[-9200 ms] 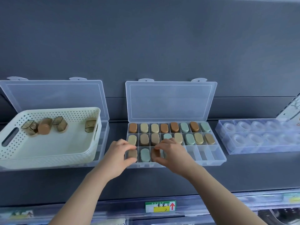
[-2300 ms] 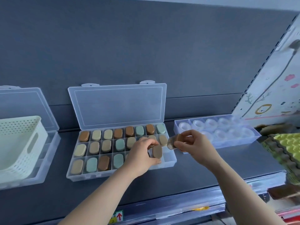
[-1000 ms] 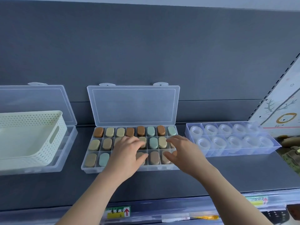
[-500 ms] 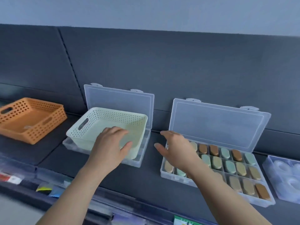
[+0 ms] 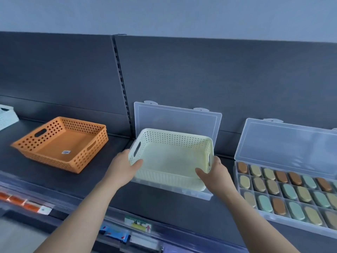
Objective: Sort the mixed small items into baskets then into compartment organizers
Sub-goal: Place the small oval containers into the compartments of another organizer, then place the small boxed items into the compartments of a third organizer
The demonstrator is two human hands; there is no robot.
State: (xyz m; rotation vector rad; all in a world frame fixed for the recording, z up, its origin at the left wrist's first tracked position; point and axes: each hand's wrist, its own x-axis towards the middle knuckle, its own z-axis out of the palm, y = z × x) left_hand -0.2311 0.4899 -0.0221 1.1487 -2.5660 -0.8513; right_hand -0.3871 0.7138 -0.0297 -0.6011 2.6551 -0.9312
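A pale yellow perforated basket (image 5: 173,157) sits tilted on an open clear organizer (image 5: 182,189) whose lid leans on the back wall. Nothing lies inside the basket. My left hand (image 5: 124,167) grips its left end below the handle slot, thumb on the front wall. My right hand (image 5: 213,172) grips its right end, fingers round the handle side. To the right, a second open organizer (image 5: 262,215) holds several oval items in brown, tan and green (image 5: 290,190), one per compartment.
An orange perforated basket (image 5: 62,143) with a small sticker on its floor stands on the dark shelf to the left. A white basket edge (image 5: 7,115) shows at far left. Price labels run along the shelf's front rail (image 5: 138,223).
The view has swung left from the filled organizer. Both hands left the oval items and moved to the pale yellow basket, now gripping its two ends; the basket has tipped up slightly.
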